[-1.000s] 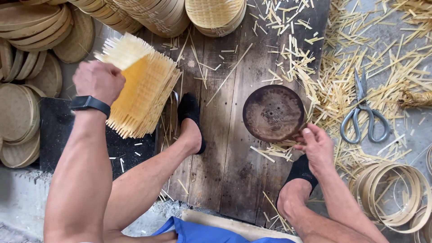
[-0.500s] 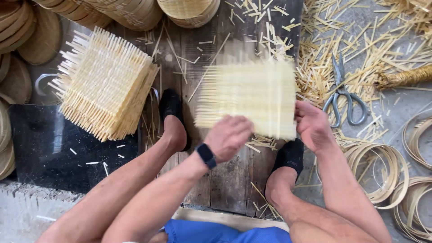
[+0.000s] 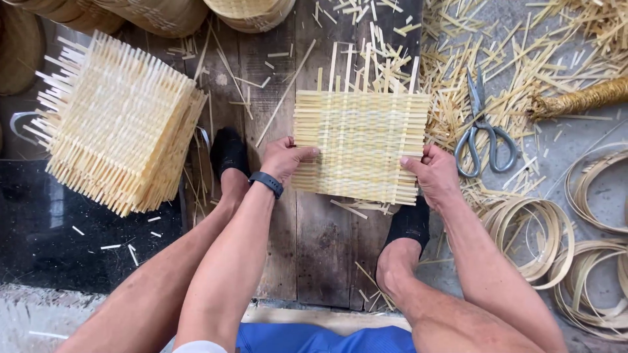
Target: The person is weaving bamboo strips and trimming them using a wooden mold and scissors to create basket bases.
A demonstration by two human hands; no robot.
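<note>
Stacked woven bamboo mats sit far to the left of the single woven mat that both hands hold, the pile leaning and fanned, its loose strip ends bristling outward over a dark slab. Between that stack and the held mat, a foot in a black sock rests on the wooden boards. Just right of the sock, the left hand, with a black watch on its wrist, is clenched on the held mat's left edge, thumb lying across the top face and fingers tucked beneath. The mat itself is a pale square of interlaced strips, held roughly flat above the boards, with uncut strip ends sticking out past its far edge. At the mat's lower right corner the right hand pinches the edge, thumb on top and fingers underneath. Below that hand, the other foot, also in a black sock, stands on the boards. Right of the mat, grey scissors lie among scattered bamboo offcuts, blades closed and pointing away from the person. Further right of the mat and nearer the person, coiled bamboo hoops lie on the floor, some overlapping. Beyond the mat's far edge, round woven baskets are partly in view.
</note>
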